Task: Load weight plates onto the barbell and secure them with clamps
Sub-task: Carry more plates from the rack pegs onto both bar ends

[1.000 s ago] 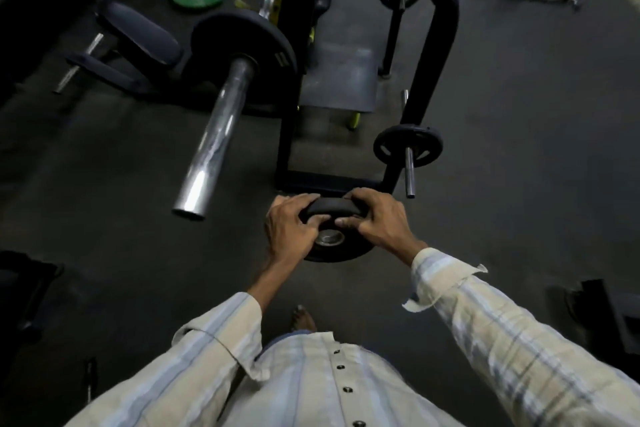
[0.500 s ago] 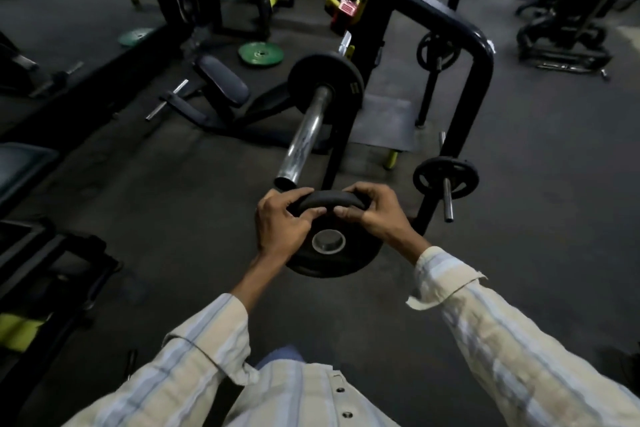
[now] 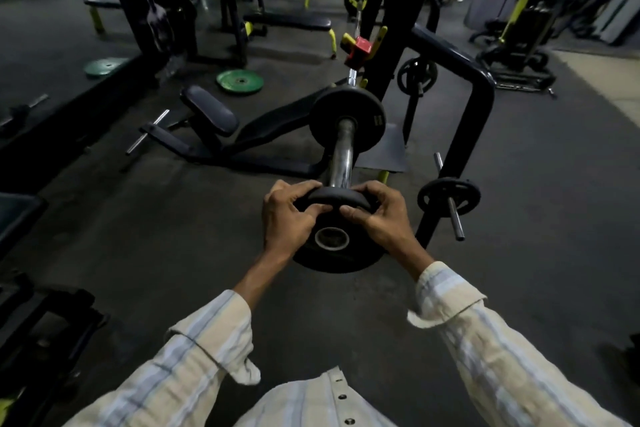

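I hold a small black weight plate [image 3: 335, 255] upright in front of me, its metal-lined centre hole facing me. My left hand [image 3: 287, 218] grips its upper left rim and my right hand [image 3: 379, 218] its upper right rim. Just beyond the plate's top edge is the near end of the chrome barbell sleeve [image 3: 341, 158], which points toward me. One larger black plate [image 3: 347, 123] sits farther along the sleeve against the rack. The hole in my plate is below the sleeve end. No clamp is visible on the sleeve.
A black rack frame [image 3: 479, 104] stands to the right with a small plate [image 3: 448, 198] on a storage peg. A low bench [image 3: 209, 111] lies to the left. Green plates [image 3: 240, 81] rest on the floor beyond. Dark equipment [image 3: 41, 329] sits at lower left.
I have raised the small plate and brought it in line with the barbell sleeve, which now points straight at me. My view has tilted up, showing more of the gym.
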